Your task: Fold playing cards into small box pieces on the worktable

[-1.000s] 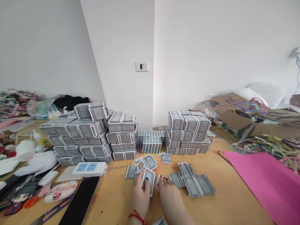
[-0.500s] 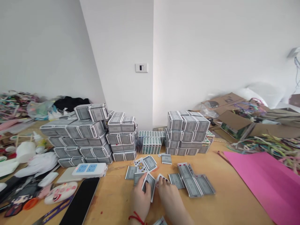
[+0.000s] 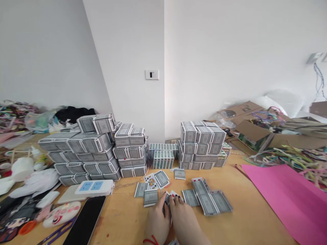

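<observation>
My left hand (image 3: 158, 217), with a red cord at the wrist, is closed around playing cards (image 3: 167, 199) with grey patterned backs. Pressed up beside it, my right hand (image 3: 185, 214) has its fingers curled over a card with red marks (image 3: 173, 193); the two hands hide most of these cards. Just beyond the left hand lie a face-down card (image 3: 151, 197), a king of clubs (image 3: 152, 181) and other grey-backed cards (image 3: 161, 179). Right of my hands, more face-down cards (image 3: 190, 197) lie by a grouping of grey-backed cards (image 3: 205, 199).
Stacked blocks covered in grey cards stand at left (image 3: 87, 149) and right (image 3: 203, 143), with green-patterned packs (image 3: 163, 158) between. A black phone (image 3: 85, 221), a white power strip (image 3: 94, 188) and purple scissors (image 3: 57, 231) lie left. Pink paper (image 3: 286, 200) covers the right side.
My hands have come together, the left one moving right with its cards toward the right hand. A face-down card left of them is now more exposed. The view has shifted slightly.
</observation>
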Demonstrator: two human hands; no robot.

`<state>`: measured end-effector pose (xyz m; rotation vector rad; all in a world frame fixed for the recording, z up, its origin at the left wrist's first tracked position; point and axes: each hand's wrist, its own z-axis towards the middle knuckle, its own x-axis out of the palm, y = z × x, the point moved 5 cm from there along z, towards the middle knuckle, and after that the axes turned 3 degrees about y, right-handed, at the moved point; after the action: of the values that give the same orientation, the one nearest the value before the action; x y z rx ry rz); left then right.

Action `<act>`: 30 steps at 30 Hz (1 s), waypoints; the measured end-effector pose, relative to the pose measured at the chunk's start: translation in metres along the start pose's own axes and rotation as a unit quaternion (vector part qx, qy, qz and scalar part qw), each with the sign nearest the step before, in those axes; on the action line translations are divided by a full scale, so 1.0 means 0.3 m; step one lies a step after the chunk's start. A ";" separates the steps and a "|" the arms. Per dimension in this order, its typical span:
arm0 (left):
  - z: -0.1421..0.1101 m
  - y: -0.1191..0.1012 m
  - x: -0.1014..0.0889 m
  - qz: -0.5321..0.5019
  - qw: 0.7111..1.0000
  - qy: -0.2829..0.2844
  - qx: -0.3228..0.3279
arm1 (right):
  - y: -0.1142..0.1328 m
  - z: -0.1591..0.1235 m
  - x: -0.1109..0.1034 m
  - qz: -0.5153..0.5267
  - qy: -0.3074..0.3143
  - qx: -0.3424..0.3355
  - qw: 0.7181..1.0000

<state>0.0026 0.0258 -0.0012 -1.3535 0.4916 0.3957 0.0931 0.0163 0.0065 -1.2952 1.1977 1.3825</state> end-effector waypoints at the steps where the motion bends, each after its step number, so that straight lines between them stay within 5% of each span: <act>1: 0.001 0.003 0.005 -0.008 1.000 0.007 0.002 | 0.005 -0.003 0.001 -0.001 -0.002 0.000 1.000; 5: 0.006 0.009 0.012 -0.025 0.999 0.020 0.010 | 0.020 -0.014 -0.008 0.021 0.003 -0.013 1.000; 9: 0.007 0.005 -0.014 -0.063 0.998 -0.028 0.013 | 0.003 -0.016 -0.040 0.158 0.001 -0.013 0.987; 14: 0.012 0.008 -0.065 -0.115 0.989 -0.089 0.027 | -0.067 0.004 -0.086 0.430 -0.052 0.020 0.901; 19: 0.020 -0.005 -0.049 -0.191 0.981 -0.018 0.030 | -0.130 0.025 -0.066 0.521 -0.005 0.067 0.851; 25: 0.009 -0.048 -0.004 -0.056 0.992 0.088 0.076 | -0.220 0.012 -0.072 0.425 -0.027 0.128 0.896; 30: 0.004 -0.054 0.031 0.122 0.969 0.152 0.152 | -0.261 0.007 -0.097 0.322 -0.064 0.147 0.933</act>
<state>0.0193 0.0241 0.0073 -1.0596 0.9415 0.2987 0.1721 0.0312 0.0291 -0.6028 1.7486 1.6217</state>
